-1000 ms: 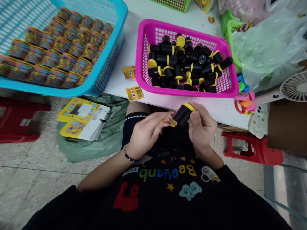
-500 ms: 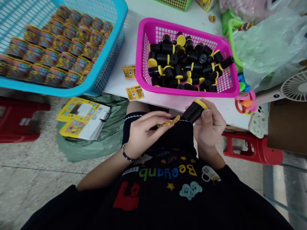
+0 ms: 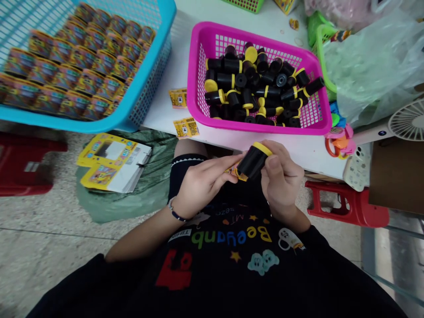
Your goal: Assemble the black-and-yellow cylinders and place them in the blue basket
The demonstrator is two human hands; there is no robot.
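Note:
Over my lap, my right hand grips a small black canister with a yellow lid, tilted so its base points down and left. My left hand pinches a printed yellow-orange label between thumb and fingers. The canister's lower end overlaps the label and hides part of it; whether the label is fitted around the base I cannot tell. Beyond my hands, a pink basket holds many similar black canisters with yellow lids, lying loosely.
To the left stands a blue basket with rows of labelled canisters. Flat printed labels lie beside the pink basket. Yellow printed cartons rest on a green bag below. A fan and a phone are at right.
My right hand has brought the canister left and slightly down, onto the label in my left hand. The left hand has barely moved.

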